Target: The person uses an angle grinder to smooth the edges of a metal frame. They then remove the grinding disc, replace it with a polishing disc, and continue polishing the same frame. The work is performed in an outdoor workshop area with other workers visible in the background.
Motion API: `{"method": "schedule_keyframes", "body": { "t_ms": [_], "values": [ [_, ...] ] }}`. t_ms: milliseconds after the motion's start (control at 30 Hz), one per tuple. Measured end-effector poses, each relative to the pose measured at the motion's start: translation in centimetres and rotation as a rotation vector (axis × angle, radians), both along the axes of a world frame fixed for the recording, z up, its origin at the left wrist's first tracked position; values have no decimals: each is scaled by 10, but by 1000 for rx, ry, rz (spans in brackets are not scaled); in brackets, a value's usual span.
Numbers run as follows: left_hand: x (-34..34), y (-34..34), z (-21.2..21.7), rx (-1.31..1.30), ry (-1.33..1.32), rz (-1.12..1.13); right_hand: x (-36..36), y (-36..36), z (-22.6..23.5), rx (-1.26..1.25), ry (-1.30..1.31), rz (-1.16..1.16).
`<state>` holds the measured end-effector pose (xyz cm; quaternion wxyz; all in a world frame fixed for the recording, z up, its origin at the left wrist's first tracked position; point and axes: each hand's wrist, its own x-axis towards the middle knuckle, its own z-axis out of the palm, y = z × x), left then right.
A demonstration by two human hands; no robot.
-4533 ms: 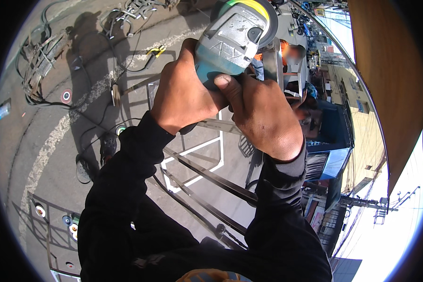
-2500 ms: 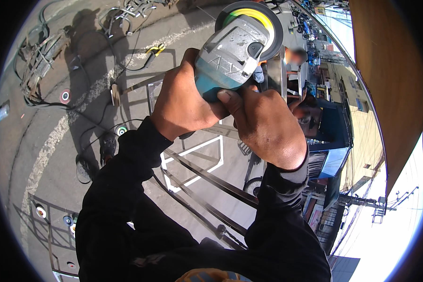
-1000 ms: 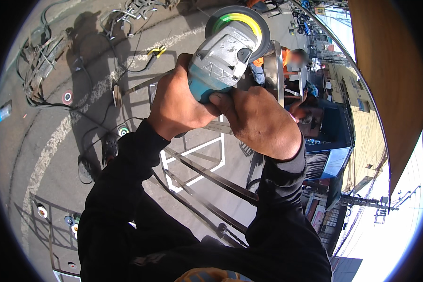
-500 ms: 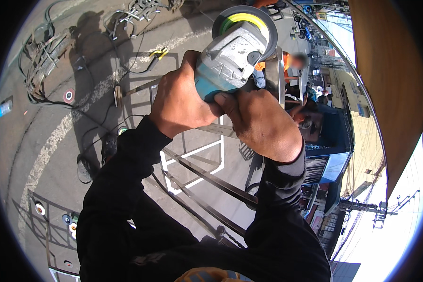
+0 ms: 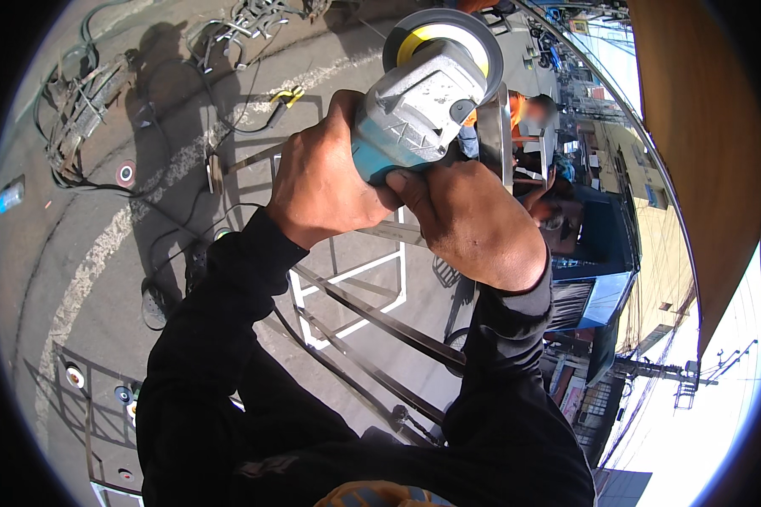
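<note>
Angle grinder [image 5: 423, 101] sits at upper centre of the frame, left hand [image 5: 325, 190] and right hand [image 5: 473, 224] both clenched round its body, disc above the unfinished metal frame [image 5: 355, 287].

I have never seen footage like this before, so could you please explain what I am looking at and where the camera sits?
The picture comes from a wide fisheye camera worn on a person's head, looking down at their own arms; that is why straight edges bend near the round rim. There is no machine, only two bare hands in black sleeves. The left hand and the right hand both grip an angle grinder, grey with a teal body, its round disc with a yellow centre pointing away. Below it stands a metal frame of thin bars. On the paved ground lie black cables and spare discs. Another person in orange is partly visible behind the grinder.
</note>
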<state>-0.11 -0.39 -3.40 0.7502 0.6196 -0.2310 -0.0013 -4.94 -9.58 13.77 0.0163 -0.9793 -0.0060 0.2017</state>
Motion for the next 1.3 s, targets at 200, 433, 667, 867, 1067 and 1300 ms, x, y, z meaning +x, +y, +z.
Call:
{"method": "schedule_keyframes", "body": {
  "t_ms": [200, 433, 667, 867, 1067, 1300],
  "values": [
    [0, 2, 3, 33, 38, -22, -1, -2, -2, -37, -5, 78],
    [0, -4, -5, -42, -39, 44, 1, 1, 0, -53, -8, 187],
    [-5, -1, -9, -66, 30, -74, -1, 0, -2, -45, 46, 92],
    [-7, -8, -12, -202, 40, 2, -2, -6, -5, -117, -60, 352],
    [-9, -10, -17, -187, 122, -12, -3, -7, -12, -91, -9, 53],
    [-11, -14, -18, -294, 134, -5, -2, -2, -6, -46, 14, -50]
  ]
}}
